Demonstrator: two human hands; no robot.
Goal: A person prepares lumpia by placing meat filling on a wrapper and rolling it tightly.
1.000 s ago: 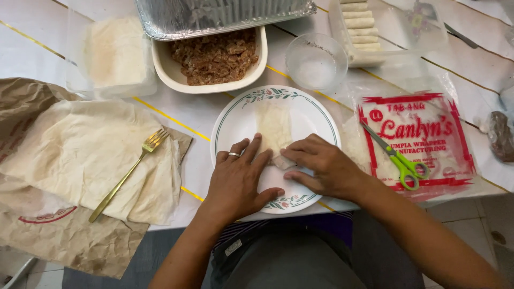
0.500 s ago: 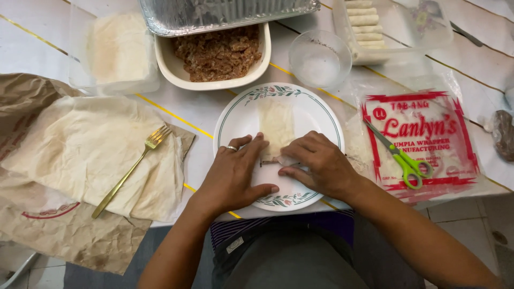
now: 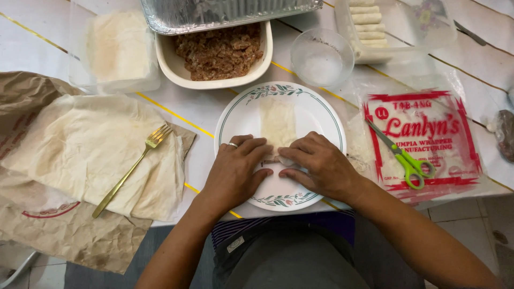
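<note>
Pale, thin dough is the thing in hand: a narrow strip of spring-roll wrapper (image 3: 278, 123) lies lengthwise on the white round plate with a green leaf border (image 3: 251, 200), its near end gathered into a small roll under the fingers. The left hand (image 3: 235, 171), a ring on one finger, presses flat over the roll from the left with its fingertips bent onto it; the right hand (image 3: 320, 166) meets it from the right, fingers curled and closed lightly on the same rolled end. Neither hand lifts anything; both bear down.

The wrapper looks very thin, so too hard a press or an uneven push from one side could tear it or skew the roll, and any filling inside, which is hidden, could squeeze out of the ends. The plate sits at the table edge (image 3: 203, 214) and overhangs it slightly, so downward pressure on its near rim could tip it.

Beyond the plate stand a cream oval dish of brown minced meat (image 3: 219, 51) and a small clear glass bowl (image 3: 322, 56). Left lies a stack of pale wrappers on brown paper (image 3: 85, 150) with a gold fork (image 3: 133, 168) on it. Right, green-handled scissors (image 3: 404, 158) rest on a red-printed plastic packet (image 3: 428, 139); a sweeping right elbow could catch them.
</note>
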